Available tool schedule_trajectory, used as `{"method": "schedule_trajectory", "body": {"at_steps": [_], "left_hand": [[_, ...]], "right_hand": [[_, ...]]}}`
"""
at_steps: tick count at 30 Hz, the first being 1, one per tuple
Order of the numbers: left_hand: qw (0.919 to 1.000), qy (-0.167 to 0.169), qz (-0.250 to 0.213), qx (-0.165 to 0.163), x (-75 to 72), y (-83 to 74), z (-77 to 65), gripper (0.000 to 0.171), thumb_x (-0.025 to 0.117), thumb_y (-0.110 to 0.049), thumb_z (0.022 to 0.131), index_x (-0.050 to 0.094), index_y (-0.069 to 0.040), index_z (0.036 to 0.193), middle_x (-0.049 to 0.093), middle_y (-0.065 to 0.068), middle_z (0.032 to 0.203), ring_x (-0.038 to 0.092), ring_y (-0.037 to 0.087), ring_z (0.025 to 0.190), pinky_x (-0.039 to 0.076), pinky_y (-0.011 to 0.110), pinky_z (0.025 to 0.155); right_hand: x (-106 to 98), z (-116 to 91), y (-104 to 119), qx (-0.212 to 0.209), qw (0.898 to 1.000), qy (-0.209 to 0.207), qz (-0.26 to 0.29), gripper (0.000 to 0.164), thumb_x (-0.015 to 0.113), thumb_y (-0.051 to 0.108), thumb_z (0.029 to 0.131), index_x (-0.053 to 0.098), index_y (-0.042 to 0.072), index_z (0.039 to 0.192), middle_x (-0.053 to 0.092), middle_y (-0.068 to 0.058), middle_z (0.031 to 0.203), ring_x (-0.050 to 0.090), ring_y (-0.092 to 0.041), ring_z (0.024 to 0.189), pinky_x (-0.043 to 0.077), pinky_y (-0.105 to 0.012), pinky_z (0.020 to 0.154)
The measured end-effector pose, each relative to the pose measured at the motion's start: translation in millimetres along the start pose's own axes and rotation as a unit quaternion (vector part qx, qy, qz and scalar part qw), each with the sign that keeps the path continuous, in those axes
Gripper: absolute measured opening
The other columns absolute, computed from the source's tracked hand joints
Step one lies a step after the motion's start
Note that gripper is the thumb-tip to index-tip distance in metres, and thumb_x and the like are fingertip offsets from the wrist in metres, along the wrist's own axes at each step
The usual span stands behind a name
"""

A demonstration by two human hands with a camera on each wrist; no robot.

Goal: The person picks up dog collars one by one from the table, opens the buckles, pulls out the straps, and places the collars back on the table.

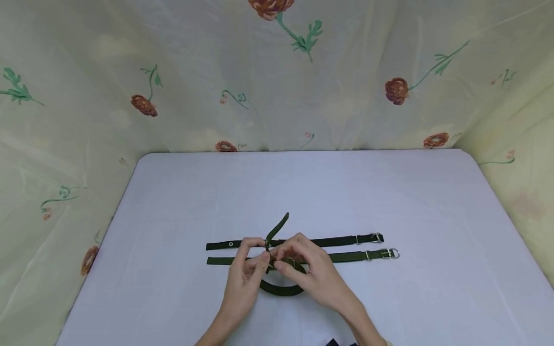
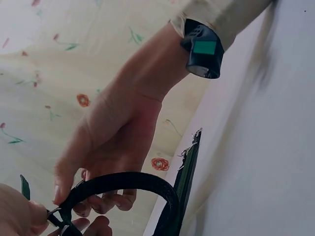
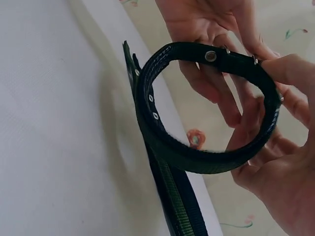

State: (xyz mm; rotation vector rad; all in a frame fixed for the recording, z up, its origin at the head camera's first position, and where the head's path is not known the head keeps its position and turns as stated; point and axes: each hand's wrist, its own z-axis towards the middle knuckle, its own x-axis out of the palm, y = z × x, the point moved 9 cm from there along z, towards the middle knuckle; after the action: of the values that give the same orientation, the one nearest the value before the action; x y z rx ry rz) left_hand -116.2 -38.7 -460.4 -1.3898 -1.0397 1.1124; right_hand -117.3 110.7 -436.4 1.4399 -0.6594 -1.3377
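Both hands hold a dark green strap collar [image 1: 281,290] bent round into a loop, its free end sticking up beyond the fingers. My left hand [image 1: 244,283] pinches it near the buckle, on the left side of the loop. Opposite, my right hand [image 1: 320,276] has thumb and fingertips on the same stretch of strap. Metal eyelets and fittings show on the looped collar [image 3: 211,167] in the right wrist view. In the left wrist view the buckle [image 2: 55,214] sits between the fingertips, partly hidden by them.
Behind the hands, a black collar [image 1: 333,241] and a green collar [image 1: 350,257] lie flat, side by side, buckles to the right. They rest on a white table [image 1: 173,192]. A flowered curtain [image 1: 346,86] hangs round it. Small black objects [image 1: 333,342] show at the bottom edge.
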Motion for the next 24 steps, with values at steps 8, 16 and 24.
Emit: {"method": "schedule_trajectory", "body": {"at_steps": [8,16,24], "left_hand": [[0.9996,0.015,-0.022,-0.006,-0.9,1.5,4.0,0.026,0.064,-0.024,0.110,0.058,-0.017,0.135,0.077,0.013,0.135,0.074,0.021,0.128,0.058,0.034,0.109],[0.9997,-0.013,0.020,0.006,-7.2,1.0,6.1,0.024,0.077,-0.019,0.101,0.068,-0.013,0.123,0.081,0.008,0.117,0.077,0.014,0.114,0.058,0.026,0.107],[0.9976,-0.028,0.039,0.050,-8.1,-5.4,6.0,0.018,0.076,-0.018,0.101,0.071,-0.011,0.117,0.083,0.008,0.106,0.079,0.012,0.103,0.061,0.024,0.100]], "right_hand": [[-14.6,-0.4,-0.2,-0.009,0.998,-0.049,0.032,0.020,0.082,0.020,0.096,0.073,0.020,0.114,0.080,0.000,0.115,0.076,-0.006,0.103,0.065,-0.028,0.088],[-31.7,-4.2,-12.9,0.034,0.986,-0.112,0.123,0.026,0.080,0.006,0.097,0.070,0.006,0.121,0.075,-0.006,0.120,0.073,-0.007,0.114,0.059,-0.021,0.098],[-24.1,-1.5,-7.3,0.009,0.989,-0.069,0.134,0.023,0.078,0.009,0.099,0.073,0.013,0.121,0.073,-0.008,0.117,0.072,-0.008,0.111,0.060,-0.025,0.096]]}}
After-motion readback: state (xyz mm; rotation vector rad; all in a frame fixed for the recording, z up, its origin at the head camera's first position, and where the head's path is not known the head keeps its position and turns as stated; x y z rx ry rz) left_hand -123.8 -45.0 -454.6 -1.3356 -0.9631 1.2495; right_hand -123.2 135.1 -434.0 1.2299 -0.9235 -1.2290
